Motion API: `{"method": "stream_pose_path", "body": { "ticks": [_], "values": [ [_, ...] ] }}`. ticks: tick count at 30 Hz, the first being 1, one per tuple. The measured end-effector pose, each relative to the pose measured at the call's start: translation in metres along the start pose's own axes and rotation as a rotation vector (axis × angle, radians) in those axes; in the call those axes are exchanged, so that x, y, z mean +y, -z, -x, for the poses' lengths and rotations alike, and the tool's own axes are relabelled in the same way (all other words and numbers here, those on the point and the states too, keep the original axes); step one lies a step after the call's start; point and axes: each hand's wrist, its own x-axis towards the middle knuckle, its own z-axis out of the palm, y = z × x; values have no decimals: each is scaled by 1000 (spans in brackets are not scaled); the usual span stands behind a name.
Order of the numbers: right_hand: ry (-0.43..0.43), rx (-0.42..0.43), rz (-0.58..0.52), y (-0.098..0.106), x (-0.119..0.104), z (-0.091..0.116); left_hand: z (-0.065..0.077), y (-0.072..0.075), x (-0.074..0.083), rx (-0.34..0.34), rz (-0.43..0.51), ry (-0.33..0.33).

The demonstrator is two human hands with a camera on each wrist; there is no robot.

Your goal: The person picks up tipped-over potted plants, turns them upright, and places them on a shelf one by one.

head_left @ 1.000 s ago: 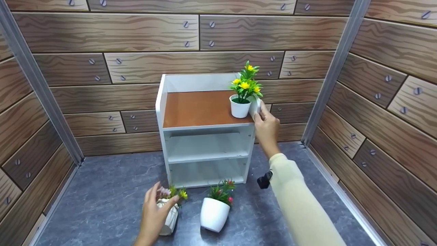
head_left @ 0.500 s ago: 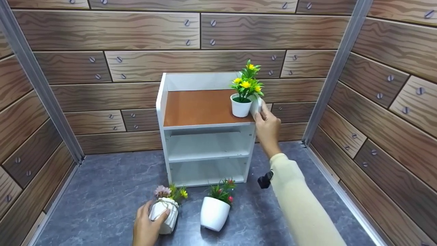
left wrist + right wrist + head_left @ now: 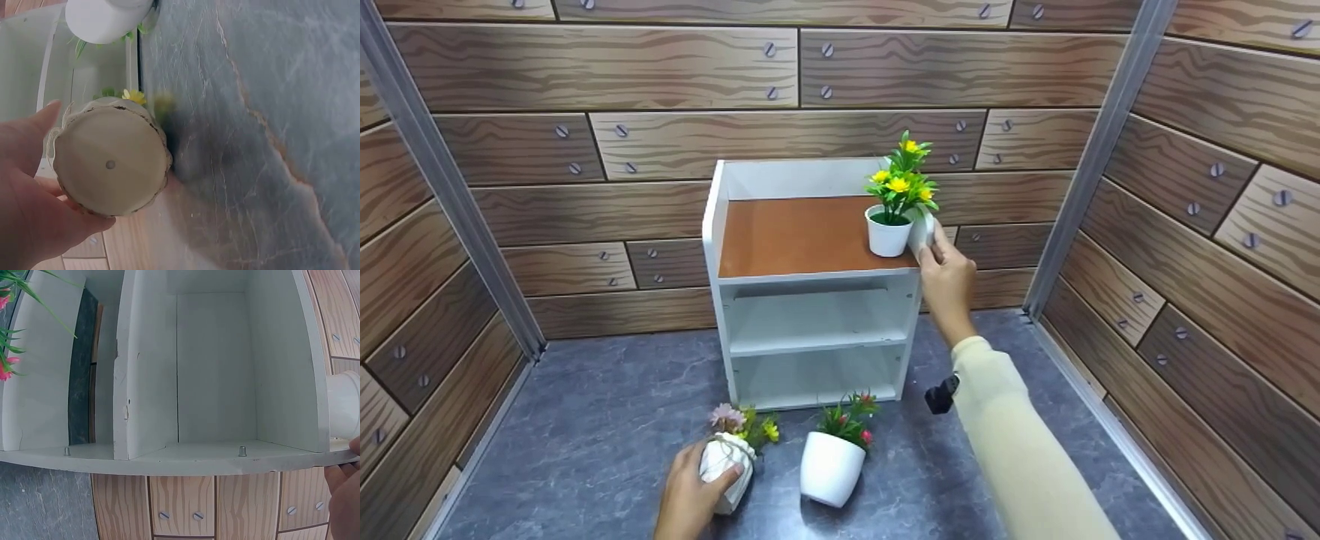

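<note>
My left hand (image 3: 686,487) grips a cream flowerpot (image 3: 729,465) with twine round it and pink and yellow flowers. The pot lies tilted, flowers toward the shelf; its round base (image 3: 110,163) faces the left wrist camera. My right hand (image 3: 950,279) pinches the raised right side panel of a small white shelf unit (image 3: 817,351) with a brown top. Just inside that panel stands a small white pot (image 3: 889,236) with yellow flowers. A larger white pot (image 3: 831,471) with red flowers lies tilted on the floor, right of the cream pot.
Plank-patterned walls (image 3: 690,67) enclose the back and both sides, with metal corner posts (image 3: 1099,157). Dark marbled floor (image 3: 607,420) surrounds the shelf unit. Small pegs (image 3: 242,451) stick out inside its side panel.
My left hand has come down from over the flowers and taken hold of the cream pot, which has shifted slightly right. The right hand stays on the panel.
</note>
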Motion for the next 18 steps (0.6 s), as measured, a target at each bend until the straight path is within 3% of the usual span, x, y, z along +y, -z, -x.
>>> {"method": "stream_pose_path", "body": {
  "ticks": [5, 11, 18],
  "values": [
    [7, 7, -7, 0, 0, 0, -4, 1, 3, -45, -57, -24],
    [4, 13, 2, -2, 0, 1, -4, -1, 5, -37, -157, -124],
    [-1, 6, -6, -1, 1, 1, -2, -4, 11, -59, -144, -189]
  ]
}}
